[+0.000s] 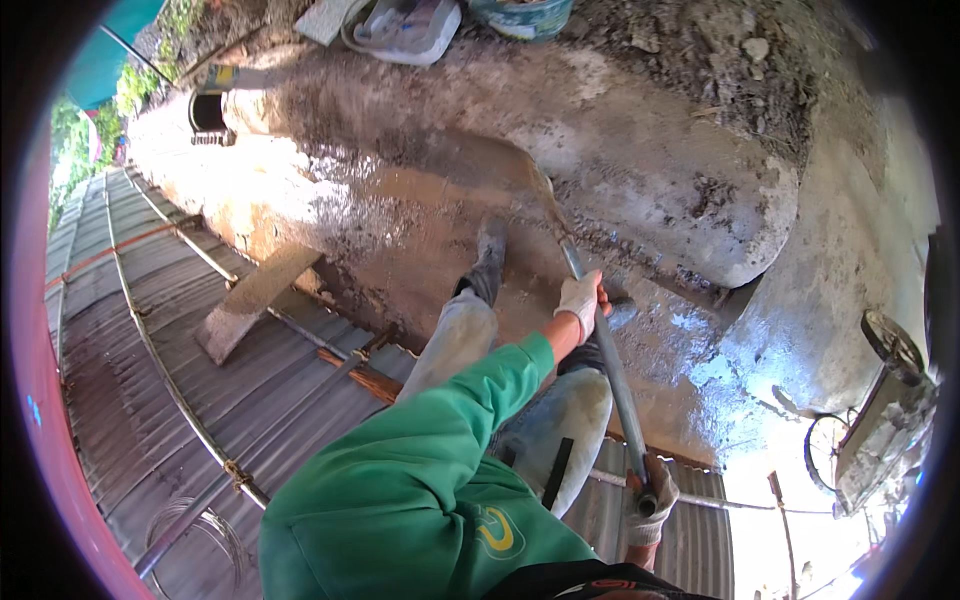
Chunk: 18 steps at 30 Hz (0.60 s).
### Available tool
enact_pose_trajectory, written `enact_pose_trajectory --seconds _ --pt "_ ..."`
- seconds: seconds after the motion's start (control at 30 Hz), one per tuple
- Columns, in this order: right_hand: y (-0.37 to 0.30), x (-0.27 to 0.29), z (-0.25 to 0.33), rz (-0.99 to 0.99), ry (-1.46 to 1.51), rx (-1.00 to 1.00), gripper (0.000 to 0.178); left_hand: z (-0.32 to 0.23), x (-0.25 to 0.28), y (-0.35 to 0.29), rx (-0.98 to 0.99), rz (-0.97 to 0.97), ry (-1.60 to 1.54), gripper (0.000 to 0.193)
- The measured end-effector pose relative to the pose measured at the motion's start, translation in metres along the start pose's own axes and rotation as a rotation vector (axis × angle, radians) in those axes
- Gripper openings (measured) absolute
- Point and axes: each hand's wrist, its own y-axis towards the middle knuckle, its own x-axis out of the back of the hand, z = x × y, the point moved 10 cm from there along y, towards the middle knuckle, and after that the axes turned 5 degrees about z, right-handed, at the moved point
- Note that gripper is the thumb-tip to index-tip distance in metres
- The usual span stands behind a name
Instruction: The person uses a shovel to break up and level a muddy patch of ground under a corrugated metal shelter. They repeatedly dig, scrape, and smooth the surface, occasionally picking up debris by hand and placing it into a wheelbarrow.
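Note:
A long-handled shovel [622, 400] slants across the middle, its grey handle running from lower right up to a mud-coated head [540, 185]. That head rests on the wet ground, and its outline blends with the mud. My left hand [580, 300], in a pale glove with bare fingertips, is closed around the handle partway up. Lower down, my right hand [652, 500], also gloved, wraps the handle close to its open tube end. My green sleeve [430, 430] covers the left arm. Wet brown mud [400, 220] spreads around my boots [487, 262].
A basin [405, 35] and a teal bucket [522, 18] stand at the far side. Corrugated sheets [180, 330] with poles lie left, a plank [255, 300] across them. A wheelbarrow [880, 440] stands right. Loose soil [720, 70] is heaped at the far right.

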Motion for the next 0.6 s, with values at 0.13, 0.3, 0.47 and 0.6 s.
enact_pose_trajectory --seconds 0.13,0.3,0.47,0.6 --pt "0.051 -0.049 0.102 0.099 -0.089 0.082 0.043 -0.099 0.037 -0.005 -0.051 0.024 -0.081 0.026" --pt "0.103 -0.16 0.223 0.277 -0.173 0.139 0.034 -0.236 0.084 0.011 -0.063 0.109 -0.042 0.026" --pt "0.139 -0.308 0.289 0.581 -0.396 0.184 0.045 -0.321 0.206 0.074 -0.132 0.07 0.015 0.028" --pt "0.099 -0.424 0.28 0.848 -0.631 0.147 0.06 -0.346 0.309 0.088 -0.07 0.07 -0.038 0.027"
